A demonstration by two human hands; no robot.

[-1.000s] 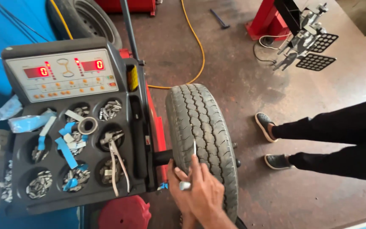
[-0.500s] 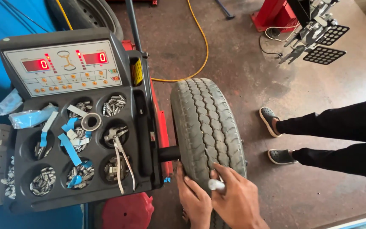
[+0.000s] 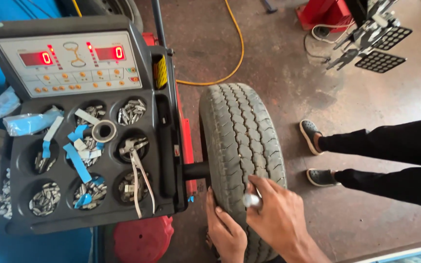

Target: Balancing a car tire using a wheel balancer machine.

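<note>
A worn grey tyre (image 3: 242, 141) is mounted on the shaft of a wheel balancing machine (image 3: 88, 122). My left hand (image 3: 225, 229) lies flat on the near inner side of the tread, fingers pointing up. My right hand (image 3: 278, 214) rests on the tread beside it and is closed around a small white stick, like chalk (image 3: 251, 199), whose tip touches the tread. The lower part of the tyre is hidden behind my hands.
The machine's black tray (image 3: 20, 195) holds several cups of metal weights, blue strips and pliers (image 3: 140, 170). A person's legs in black trousers and grey shoes (image 3: 317, 156) stand right of the tyre. A yellow hose (image 3: 237, 53) crosses the floor; red equipment (image 3: 327, 12) stands behind.
My right hand has moved from the inner edge of the tyre onto the middle of the tread with the chalk. The view has shifted slightly.
</note>
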